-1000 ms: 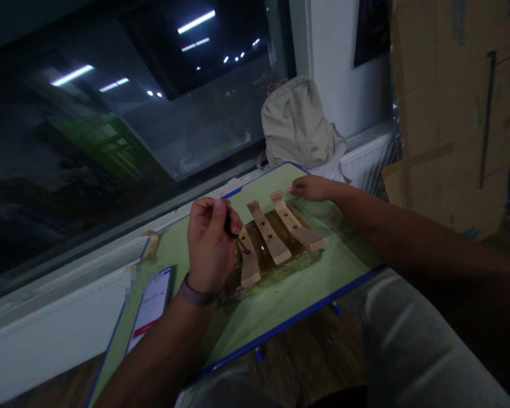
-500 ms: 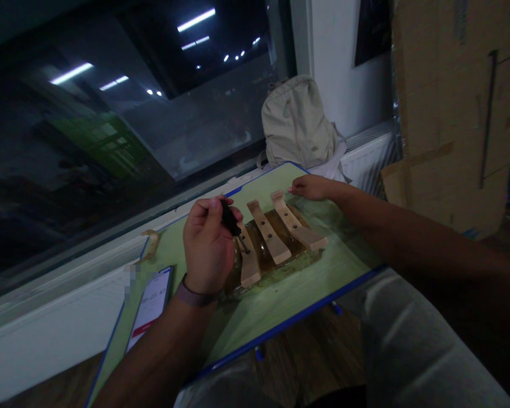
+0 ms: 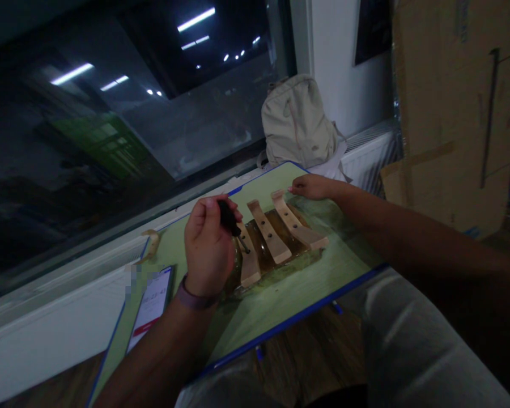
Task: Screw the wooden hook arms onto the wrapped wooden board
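My left hand (image 3: 210, 243) is closed round the black handle of a screwdriver (image 3: 228, 218). The screwdriver's shaft slants down to a hole in the nearest pale wooden piece (image 3: 250, 266). Two similar pieces, a middle one (image 3: 274, 241) and a right one (image 3: 297, 226), lie beside it, each with dark screw holes or screw heads. All three rest across a glossy dark brown board (image 3: 261, 245). Past the far end of the right piece, my right hand (image 3: 312, 187) rests on the tabletop with curled fingers; whether anything is in them is hidden.
The small green table (image 3: 280, 300) has a blue rim. On its left side lie a phone (image 3: 155, 300) with a lit screen and a curved wooden piece (image 3: 152, 243). A beige backpack (image 3: 297, 122) stands behind, by the window. Large cardboard boxes (image 3: 459, 113) are at the right.
The left hand and the screwdriver handle have turned or shifted very slightly, the shaft staying at the same hole. My right hand and the wooden pieces keep their places.
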Tool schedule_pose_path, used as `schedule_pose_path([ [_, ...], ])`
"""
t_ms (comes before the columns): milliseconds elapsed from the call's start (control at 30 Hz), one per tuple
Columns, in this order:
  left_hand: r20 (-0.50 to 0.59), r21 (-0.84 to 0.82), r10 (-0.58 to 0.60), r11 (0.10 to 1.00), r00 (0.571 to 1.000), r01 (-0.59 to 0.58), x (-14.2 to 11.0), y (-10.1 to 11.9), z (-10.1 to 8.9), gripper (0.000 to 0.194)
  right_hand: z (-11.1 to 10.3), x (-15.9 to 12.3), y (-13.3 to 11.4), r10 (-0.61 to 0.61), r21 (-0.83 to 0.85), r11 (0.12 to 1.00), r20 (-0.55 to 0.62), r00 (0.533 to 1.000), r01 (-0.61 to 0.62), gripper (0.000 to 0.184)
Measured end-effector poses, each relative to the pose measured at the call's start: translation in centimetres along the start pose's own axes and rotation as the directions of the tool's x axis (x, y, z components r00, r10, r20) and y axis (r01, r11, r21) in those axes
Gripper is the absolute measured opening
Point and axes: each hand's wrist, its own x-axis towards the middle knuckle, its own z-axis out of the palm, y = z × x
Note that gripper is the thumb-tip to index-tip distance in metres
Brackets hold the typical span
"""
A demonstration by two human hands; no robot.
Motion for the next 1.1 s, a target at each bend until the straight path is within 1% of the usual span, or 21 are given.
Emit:
schedule_pose_path([
  [67,0.021,-0.016,-0.05,0.999,0.999,0.05,-0.1,0.0,0.0,0.033,0.0,0.0,0.0,0.001,0.003,1.0,-0.003,1.0,-0.001,0.044],
  [133,0.009,-0.057,-0.048,0.997,0.999,0.049,-0.1,-0.1,0.1,0.037,0.1,0.0,0.1,0.003,0.004,1.0,-0.007,1.0,-0.003,0.043],
  [200,-0.006,-0.075,-0.013,0.997,1.0,0.012,-0.1,-0.4,0.2,0.035,0.1,0.0,0.1,0.008,0.005,1.0,-0.009,1.0,-0.008,0.042],
  [333,-0.004,-0.039,0.026,0.999,1.0,-0.027,0.0,-0.7,-0.1,0.028,0.1,0.0,0.1,0.014,0.012,1.0,-0.009,1.0,-0.014,0.042],
  [400,-0.017,-0.035,0.011,0.999,1.0,-0.011,0.0,-0.6,-0.1,0.024,0.1,0.0,0.0,0.015,0.015,1.0,-0.007,1.0,-0.015,0.042],
  [500,-0.028,-0.071,-0.039,0.997,0.999,0.037,-0.1,-0.5,0.0,0.031,0.1,0.1,0.1,0.017,0.016,1.0,-0.007,1.0,-0.017,0.043],
  [567,-0.034,-0.098,-0.019,0.995,0.999,0.015,-0.2,-0.4,0.1,0.032,0.1,0.1,0.1,0.016,0.017,1.0,-0.006,1.0,-0.015,0.042],
  [700,-0.01,-0.078,0.047,0.996,0.999,-0.047,-0.2,-0.5,0.1,0.025,0.1,0.0,0.0,0.011,0.016,1.0,-0.003,1.0,-0.011,0.042],
  [800,-0.002,-0.052,0.04,0.998,0.999,-0.04,-0.1,-0.6,-0.1,0.02,0.1,0.1,0.0,0.012,0.017,1.0,-0.001,1.0,-0.012,0.042],
  [867,-0.007,-0.048,0.015,0.999,1.0,-0.015,-0.1,-0.7,-0.1,0.027,0.1,0.1,0.1,0.014,0.016,1.0,-0.004,1.0,-0.014,0.042],
  [933,-0.041,-0.06,0.025,0.998,0.999,-0.027,-0.1,-0.8,0.0,0.032,0.1,0.0,0.1,0.013,0.017,1.0,-0.01,1.0,-0.013,0.042],
  [1000,-0.064,-0.077,0.063,0.995,0.996,-0.068,0.0,-0.9,0.1,0.028,0.0,-0.1,0.0,0.011,0.02,1.0,-0.012,1.0,-0.011,0.042],
  [1100,-0.051,-0.065,0.098,0.993,0.994,-0.102,0.1,-1.0,0.0,0.022,-0.1,-0.2,-0.1,0.012,0.027,1.0,-0.014,1.0,-0.011,0.041],
])
